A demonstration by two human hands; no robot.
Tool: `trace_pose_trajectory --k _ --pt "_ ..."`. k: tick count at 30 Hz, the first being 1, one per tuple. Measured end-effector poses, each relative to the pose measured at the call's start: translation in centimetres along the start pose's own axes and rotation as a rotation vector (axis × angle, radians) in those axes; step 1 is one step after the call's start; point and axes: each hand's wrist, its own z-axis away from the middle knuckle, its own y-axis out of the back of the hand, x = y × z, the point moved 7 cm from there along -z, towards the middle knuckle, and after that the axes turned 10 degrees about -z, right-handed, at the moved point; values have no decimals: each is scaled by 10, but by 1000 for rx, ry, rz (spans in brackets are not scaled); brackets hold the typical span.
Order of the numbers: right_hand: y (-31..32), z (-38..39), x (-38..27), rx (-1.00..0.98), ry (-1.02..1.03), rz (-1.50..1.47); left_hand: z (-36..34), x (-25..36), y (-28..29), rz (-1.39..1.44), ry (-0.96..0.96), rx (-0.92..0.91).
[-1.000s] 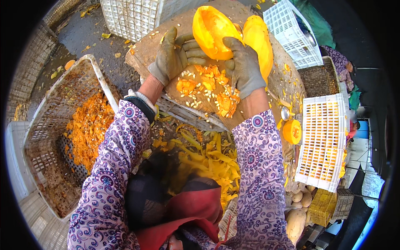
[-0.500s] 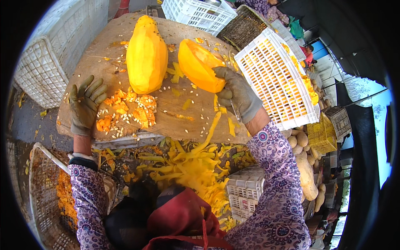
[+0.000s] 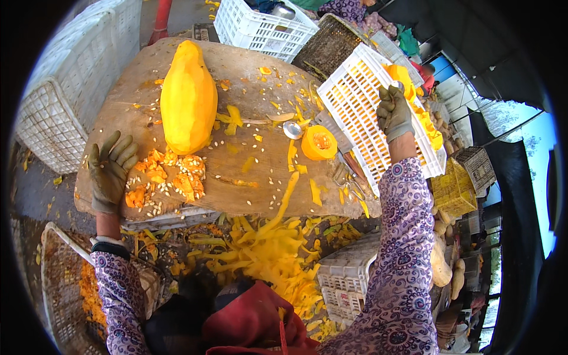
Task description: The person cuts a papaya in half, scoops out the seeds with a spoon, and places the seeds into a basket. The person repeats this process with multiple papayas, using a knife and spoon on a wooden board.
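Note:
My gloved left hand (image 3: 112, 171) is open, palm up and fingers spread, at the left edge of the wooden board (image 3: 260, 201). Beside it lies orange pulp with seeds (image 3: 189, 177). A long peeled squash (image 3: 188, 100) lies mid-board. My gloved right hand (image 3: 394, 112) reaches over the tilted white crate (image 3: 355, 100), fingers curled. A small metallic glint shows at its fingertips; what it grips I cannot make out. Yellow squash pieces (image 3: 432, 133) fill the crate, one large piece (image 3: 400, 76) just beyond the hand. A short cut squash piece (image 3: 319, 143) and a spoon (image 3: 291, 130) lie near the crate.
A broad knife (image 3: 332, 125) and metal tools (image 3: 349, 183) lie against the crate's near side. Yellow peelings (image 3: 272, 248) cover the ground below. Stacked crates (image 3: 65, 89) stand left, a pulp-filled basket (image 3: 56, 284) lower left. Other people sit at the far right.
My right hand has moved right and away from the board to the crate; the hollowed squash half has left the board area. The short cut piece and spoon are now uncovered. My left hand stays open.

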Motion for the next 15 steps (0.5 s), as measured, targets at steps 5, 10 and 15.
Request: trace_pose_trajectory --k 5,10,15 --pt "-36 84 110 -224 -200 306 0 1 -2 13 7 -5" --pt "-41 132 167 -240 -251 443 -1 1 1 18 -3 21" --pt "-6 143 199 -103 -208 372 -2 0 3 20 -3 9"
